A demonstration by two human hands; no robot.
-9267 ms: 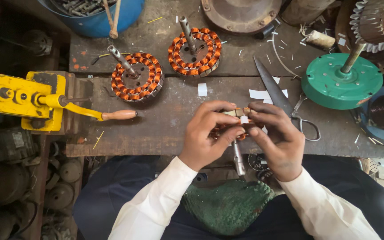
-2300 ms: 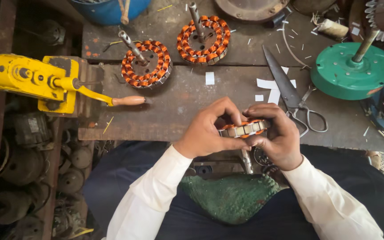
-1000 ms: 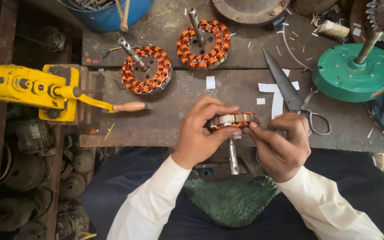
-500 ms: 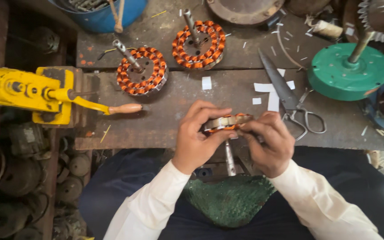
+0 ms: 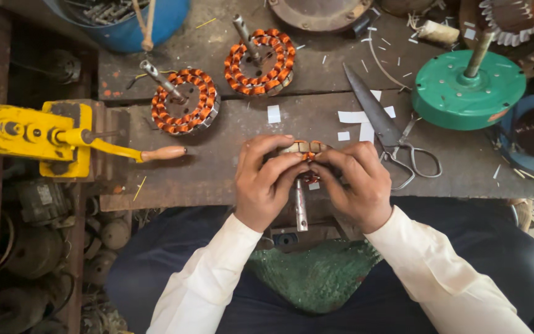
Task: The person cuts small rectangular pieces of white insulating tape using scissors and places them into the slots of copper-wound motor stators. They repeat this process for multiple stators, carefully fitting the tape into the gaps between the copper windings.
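My left hand (image 5: 266, 179) and my right hand (image 5: 356, 180) both grip a round motor stator (image 5: 305, 148) wound with copper wire, held over the near edge of the wooden bench (image 5: 217, 167). Its metal shaft (image 5: 300, 204) points down toward my lap. The fingers of both hands press on the stator's near side, hiding most of the coils. Two more copper-wound stators lie on the bench beyond: one at the left (image 5: 183, 102), one further back (image 5: 259, 54), each with a shaft sticking up.
Large scissors (image 5: 381, 127) lie right of my hands among white paper scraps (image 5: 358, 117). A green round motor cover (image 5: 468, 86) is at the right. A yellow hand-crank winder (image 5: 44, 133) with wooden handle sits left. A blue tub (image 5: 125, 18) stands at the back. A green cloth (image 5: 319, 272) covers my lap.
The stator has turned in my hands and shifted slightly; my fingers now cover more of its near side. The bench items stay where they were.
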